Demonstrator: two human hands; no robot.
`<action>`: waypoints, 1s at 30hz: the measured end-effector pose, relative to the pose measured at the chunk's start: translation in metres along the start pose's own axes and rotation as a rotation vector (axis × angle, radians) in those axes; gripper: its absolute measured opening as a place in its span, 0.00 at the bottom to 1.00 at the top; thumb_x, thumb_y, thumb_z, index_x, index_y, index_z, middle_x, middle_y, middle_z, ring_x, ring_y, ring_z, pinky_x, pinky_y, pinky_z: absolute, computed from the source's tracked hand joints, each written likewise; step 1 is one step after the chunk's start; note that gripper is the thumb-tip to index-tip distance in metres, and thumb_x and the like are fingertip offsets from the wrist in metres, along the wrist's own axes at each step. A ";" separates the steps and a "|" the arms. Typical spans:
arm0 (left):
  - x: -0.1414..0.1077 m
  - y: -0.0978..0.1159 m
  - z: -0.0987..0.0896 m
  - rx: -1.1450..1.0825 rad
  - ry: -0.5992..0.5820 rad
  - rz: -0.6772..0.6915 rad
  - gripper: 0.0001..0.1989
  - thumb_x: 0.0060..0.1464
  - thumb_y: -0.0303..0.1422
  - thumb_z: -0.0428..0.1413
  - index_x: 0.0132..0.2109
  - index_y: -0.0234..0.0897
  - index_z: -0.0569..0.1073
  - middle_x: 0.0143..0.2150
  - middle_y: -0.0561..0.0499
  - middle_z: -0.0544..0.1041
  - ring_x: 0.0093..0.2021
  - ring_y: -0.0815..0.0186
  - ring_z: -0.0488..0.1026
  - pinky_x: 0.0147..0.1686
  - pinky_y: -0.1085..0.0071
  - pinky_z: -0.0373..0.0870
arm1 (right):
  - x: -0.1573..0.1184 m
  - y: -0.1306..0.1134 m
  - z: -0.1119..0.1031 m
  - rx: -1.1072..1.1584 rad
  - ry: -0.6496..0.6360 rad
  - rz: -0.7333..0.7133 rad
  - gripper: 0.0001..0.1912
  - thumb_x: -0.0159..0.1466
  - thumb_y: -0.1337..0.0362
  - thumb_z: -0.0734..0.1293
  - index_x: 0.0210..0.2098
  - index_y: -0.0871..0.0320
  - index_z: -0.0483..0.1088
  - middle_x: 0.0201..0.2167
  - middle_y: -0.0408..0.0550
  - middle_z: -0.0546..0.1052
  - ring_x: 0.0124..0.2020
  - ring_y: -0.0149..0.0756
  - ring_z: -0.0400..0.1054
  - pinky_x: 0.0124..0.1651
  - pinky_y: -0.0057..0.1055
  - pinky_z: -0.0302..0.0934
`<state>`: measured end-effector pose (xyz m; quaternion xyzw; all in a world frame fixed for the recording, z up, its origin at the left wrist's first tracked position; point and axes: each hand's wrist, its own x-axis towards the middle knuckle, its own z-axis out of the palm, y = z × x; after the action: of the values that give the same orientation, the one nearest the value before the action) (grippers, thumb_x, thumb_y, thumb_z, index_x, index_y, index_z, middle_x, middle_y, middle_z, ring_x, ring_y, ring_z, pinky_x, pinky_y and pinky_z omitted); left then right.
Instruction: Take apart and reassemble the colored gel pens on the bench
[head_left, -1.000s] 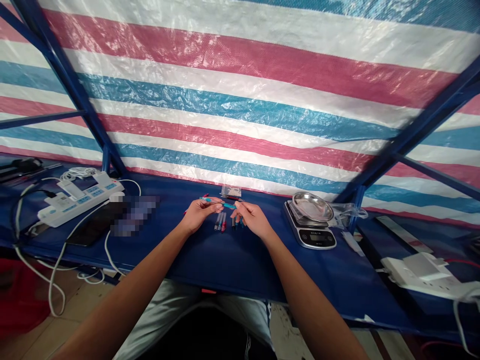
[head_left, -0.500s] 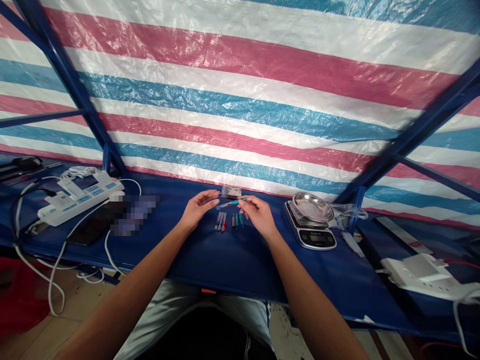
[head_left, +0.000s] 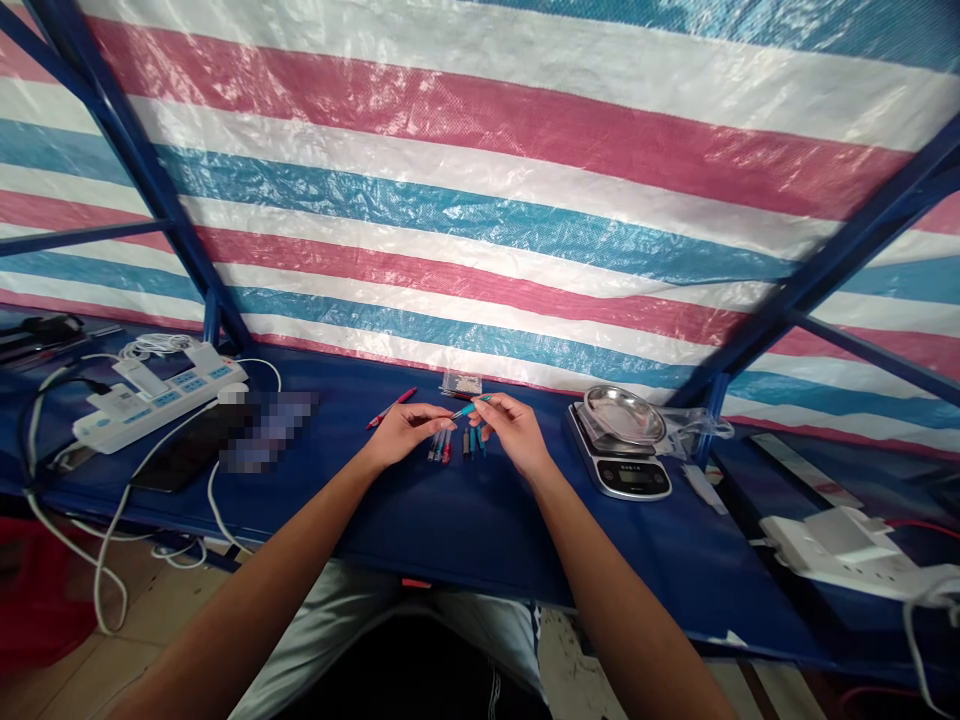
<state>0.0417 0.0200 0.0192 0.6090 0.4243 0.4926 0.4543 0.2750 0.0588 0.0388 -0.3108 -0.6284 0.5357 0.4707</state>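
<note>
Head view, looking forward and down: pale grey trousers [head_left: 337,640] are seen at the bottom of the frame, below the edge of a blue cloth-covered table [head_left: 450,530], and two bare forearms are extended over it. The right hand [head_left: 517,435] is held half closed, with a slim teal pen [head_left: 471,407] pinched between thumb and forefinger above the table, its tip angled toward the left hand [head_left: 409,432]. That hand is held loosely open with its fingers stretched out. Nothing is seen gripped by it, and its fingertips are very near the teal pen, though contact cannot be told. A short row of small pens with red, blue and teal parts [head_left: 441,445] is laid out on the table just below the hands, and a slim red pen [head_left: 391,407] is lying just beyond the left hand. A small clear plastic packet [head_left: 461,384] is placed behind the teal pen. To the right, a black-and-steel digital scale [head_left: 619,477] is topped by a shallow steel dish [head_left: 625,415]. To the left, a white power strip [head_left: 157,405] is tangled with white cables [head_left: 112,530] beside a black smartphone [head_left: 187,450]. Behind everything, a red, white and blue striped tarpaulin [head_left: 480,200] is stretched over a blue steel frame [head_left: 135,170].
</note>
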 end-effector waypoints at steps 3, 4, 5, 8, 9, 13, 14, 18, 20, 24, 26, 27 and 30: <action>0.002 -0.003 -0.007 0.057 0.097 0.030 0.18 0.54 0.47 0.69 0.47 0.42 0.86 0.47 0.45 0.86 0.50 0.50 0.82 0.58 0.50 0.74 | 0.003 0.005 -0.003 -0.012 0.014 0.027 0.22 0.64 0.47 0.75 0.47 0.57 0.79 0.39 0.52 0.84 0.37 0.41 0.77 0.31 0.32 0.69; 0.002 -0.004 -0.012 0.107 0.164 0.050 0.18 0.55 0.47 0.69 0.46 0.42 0.86 0.47 0.45 0.86 0.49 0.50 0.82 0.58 0.52 0.73 | 0.004 0.006 -0.004 -0.007 0.016 0.041 0.23 0.64 0.47 0.75 0.49 0.56 0.79 0.41 0.53 0.84 0.38 0.41 0.78 0.32 0.32 0.69; 0.003 -0.005 -0.017 0.172 0.242 0.069 0.17 0.55 0.48 0.68 0.46 0.42 0.86 0.47 0.45 0.86 0.49 0.51 0.81 0.57 0.54 0.73 | 0.005 0.008 -0.005 -0.005 0.021 0.054 0.24 0.64 0.46 0.75 0.50 0.56 0.78 0.42 0.53 0.84 0.39 0.42 0.78 0.32 0.31 0.69; 0.002 -0.009 -0.040 0.421 0.464 0.089 0.16 0.58 0.47 0.66 0.46 0.43 0.86 0.45 0.45 0.86 0.46 0.50 0.81 0.54 0.58 0.73 | 0.008 0.015 -0.010 -0.053 0.044 0.079 0.23 0.66 0.45 0.72 0.49 0.57 0.78 0.41 0.54 0.84 0.39 0.41 0.78 0.32 0.32 0.69; 0.002 -0.012 -0.048 0.519 0.517 0.085 0.15 0.59 0.46 0.65 0.46 0.42 0.86 0.45 0.44 0.86 0.46 0.50 0.81 0.53 0.58 0.72 | 0.008 0.017 -0.012 -0.093 0.047 0.079 0.22 0.66 0.45 0.71 0.48 0.57 0.78 0.41 0.53 0.84 0.39 0.41 0.77 0.33 0.32 0.69; 0.000 -0.024 -0.071 0.860 0.581 0.021 0.14 0.62 0.43 0.61 0.45 0.39 0.84 0.43 0.40 0.85 0.44 0.48 0.80 0.49 0.57 0.71 | 0.010 0.029 -0.019 -0.439 0.083 -0.028 0.15 0.70 0.51 0.68 0.45 0.54 0.79 0.44 0.51 0.83 0.45 0.44 0.76 0.46 0.40 0.71; 0.000 -0.027 -0.074 0.906 0.574 0.002 0.13 0.62 0.42 0.60 0.44 0.39 0.84 0.41 0.40 0.85 0.43 0.48 0.80 0.48 0.57 0.71 | 0.011 0.032 -0.021 -0.551 0.091 -0.076 0.13 0.70 0.53 0.68 0.44 0.53 0.80 0.45 0.52 0.83 0.47 0.46 0.75 0.50 0.43 0.70; -0.001 -0.035 -0.074 0.997 0.550 -0.028 0.12 0.62 0.41 0.60 0.45 0.40 0.83 0.43 0.41 0.84 0.46 0.48 0.79 0.50 0.56 0.70 | 0.014 0.043 -0.028 -0.807 0.029 -0.154 0.12 0.72 0.60 0.65 0.46 0.53 0.81 0.49 0.54 0.81 0.53 0.50 0.69 0.58 0.48 0.65; 0.000 -0.034 -0.069 1.008 0.556 0.000 0.13 0.62 0.41 0.60 0.48 0.40 0.83 0.49 0.39 0.83 0.53 0.44 0.76 0.54 0.51 0.68 | 0.016 0.048 -0.029 -0.830 -0.007 -0.161 0.13 0.73 0.62 0.63 0.49 0.54 0.80 0.51 0.54 0.81 0.55 0.50 0.68 0.61 0.50 0.63; 0.002 -0.027 -0.048 0.863 0.394 0.169 0.13 0.64 0.40 0.58 0.50 0.41 0.82 0.51 0.39 0.80 0.54 0.46 0.74 0.59 0.50 0.66 | 0.022 0.056 -0.028 -0.859 -0.052 -0.236 0.16 0.74 0.66 0.61 0.52 0.55 0.80 0.56 0.54 0.79 0.61 0.50 0.65 0.67 0.51 0.59; 0.003 -0.023 -0.034 0.749 0.188 0.231 0.14 0.66 0.40 0.56 0.51 0.43 0.82 0.50 0.42 0.80 0.48 0.52 0.77 0.55 0.55 0.71 | 0.027 0.059 -0.026 -0.881 -0.073 -0.257 0.18 0.74 0.67 0.59 0.53 0.54 0.80 0.57 0.54 0.79 0.62 0.50 0.64 0.67 0.50 0.58; 0.002 -0.021 -0.028 0.712 0.091 0.238 0.14 0.66 0.40 0.56 0.53 0.44 0.82 0.50 0.43 0.80 0.44 0.55 0.77 0.52 0.57 0.73 | 0.029 0.060 -0.025 -0.893 -0.078 -0.259 0.18 0.75 0.67 0.59 0.53 0.54 0.80 0.57 0.53 0.79 0.61 0.49 0.65 0.67 0.49 0.59; -0.001 -0.015 -0.014 0.675 -0.023 0.228 0.17 0.66 0.42 0.56 0.56 0.43 0.80 0.50 0.43 0.78 0.41 0.57 0.77 0.46 0.59 0.75 | 0.032 0.061 -0.023 -0.926 -0.074 -0.249 0.19 0.75 0.68 0.58 0.53 0.54 0.80 0.55 0.53 0.80 0.59 0.48 0.66 0.65 0.47 0.60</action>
<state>0.0268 0.0248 0.0054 0.7738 0.4871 0.3655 0.1744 0.2780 0.1110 -0.0122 -0.3910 -0.8496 0.1495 0.3207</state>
